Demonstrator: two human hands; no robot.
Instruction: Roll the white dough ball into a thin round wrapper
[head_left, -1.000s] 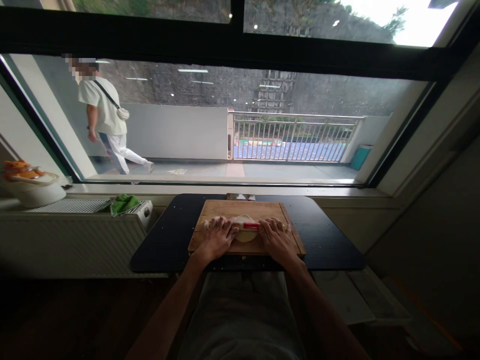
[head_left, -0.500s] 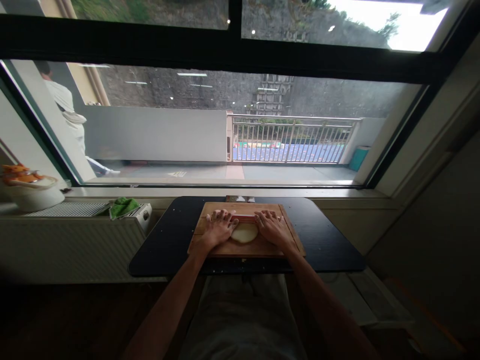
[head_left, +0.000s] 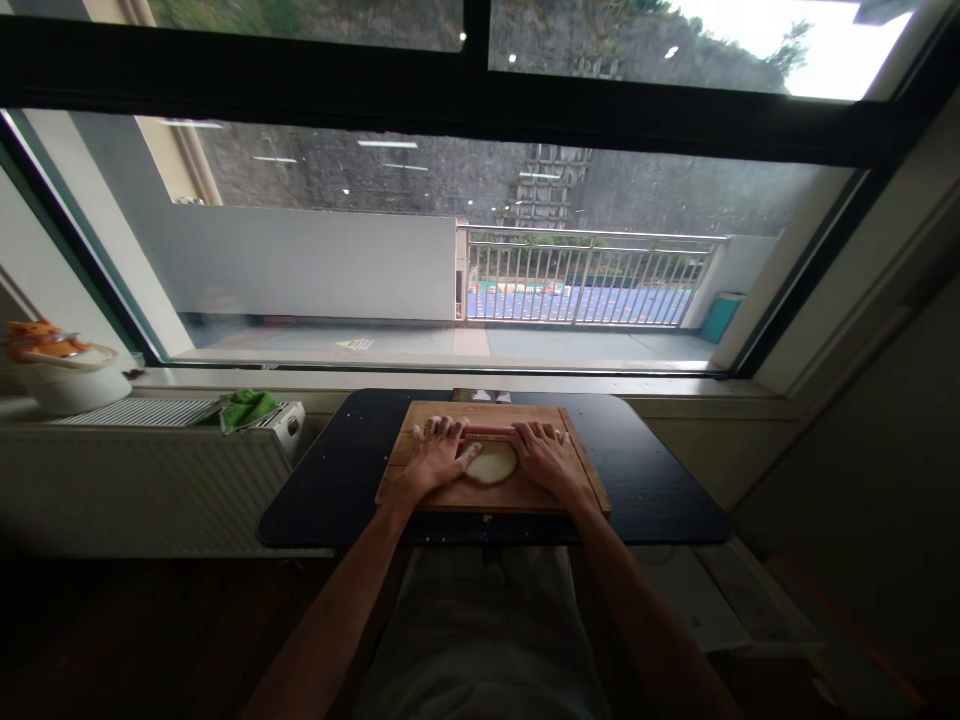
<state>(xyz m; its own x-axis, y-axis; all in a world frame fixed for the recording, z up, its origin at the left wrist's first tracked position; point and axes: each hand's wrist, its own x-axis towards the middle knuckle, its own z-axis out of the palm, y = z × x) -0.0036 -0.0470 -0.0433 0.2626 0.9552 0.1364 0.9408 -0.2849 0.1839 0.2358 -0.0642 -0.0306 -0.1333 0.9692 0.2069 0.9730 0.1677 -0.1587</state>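
Note:
A wooden cutting board point(head_left: 581, 480) lies on a small black table point(head_left: 660, 480) below the window. On the board rests a pale round of flattened dough point(head_left: 491, 465). A red rolling pin point(head_left: 489, 433) lies across the far edge of the dough. My left hand point(head_left: 439, 452) lies flat on the pin's left end with fingers stretched out. My right hand point(head_left: 546, 453) lies flat on the right end in the same way. Both palms press down on the pin; its ends are hidden under them.
A white radiator point(head_left: 150, 460) stands left of the table with a green cloth point(head_left: 247, 407) on top. A white bowl with orange things point(head_left: 60, 372) sits at the far left. A wide window point(head_left: 450, 260) fills the wall ahead; a wall is at the right.
The pin rolled from the middle of the dough to its far edge, my hands moving forward with it. A person walking outside the window went left out of sight.

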